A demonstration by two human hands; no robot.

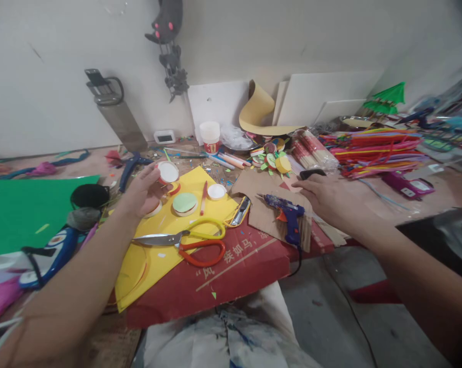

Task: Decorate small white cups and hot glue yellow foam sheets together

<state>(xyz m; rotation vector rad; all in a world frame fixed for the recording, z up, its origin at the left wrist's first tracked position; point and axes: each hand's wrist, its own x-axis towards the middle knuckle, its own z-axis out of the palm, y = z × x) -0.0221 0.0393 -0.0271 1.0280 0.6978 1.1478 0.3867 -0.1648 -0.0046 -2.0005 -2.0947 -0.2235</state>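
Observation:
My left hand (148,189) grips a small round white cup base with a red rim (168,172), raised above the yellow sheet. Close below it lie a yellow-rimmed ring (173,189) and a disc topped with light green paper (184,202). My right hand (325,197) reaches over the brown cardboard, fingers stretched out and pointing left. A small black object (312,174) is right at its fingers; whether they touch is unclear. Nearest in front of this hand is a blue glue gun (286,212). Large scissors with yellow and red handles (192,242) lie partly spread on the yellow sheet (157,276).
A box cutter (240,211), a reddish pencil (204,198) and a white disc (217,192) lie mid-table. Behind stand stacked paper cups (210,137) and a grey bottle (119,117). Bundled pipe cleaners (376,151) lie right; a green sheet (31,212) lies left.

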